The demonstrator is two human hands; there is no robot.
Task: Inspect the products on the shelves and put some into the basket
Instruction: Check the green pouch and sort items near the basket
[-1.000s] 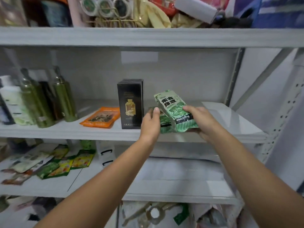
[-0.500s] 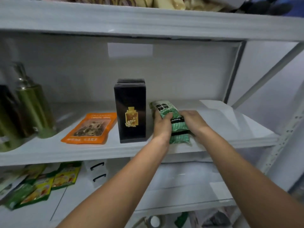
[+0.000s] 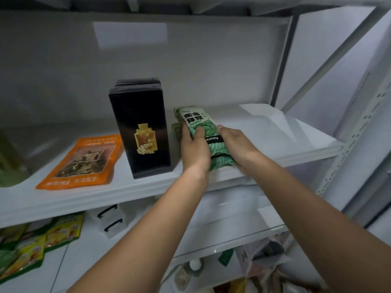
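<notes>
Gripping the green bean pack (image 3: pixel 202 132) from both flanks on the middle shelf (image 3: pixel 105 195): left hand (image 3: pixel 193 148) and right hand (image 3: pixel 234 142) wrapped round it. Soft, likely heavy-ish, shifting contents; mid-body hold seems best.

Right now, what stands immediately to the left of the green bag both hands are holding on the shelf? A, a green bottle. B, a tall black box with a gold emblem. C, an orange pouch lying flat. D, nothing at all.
B: the black box stands upright directly left of the green bag, which the left hand and right hand grip; the orange pouch lies beyond the box.
</notes>
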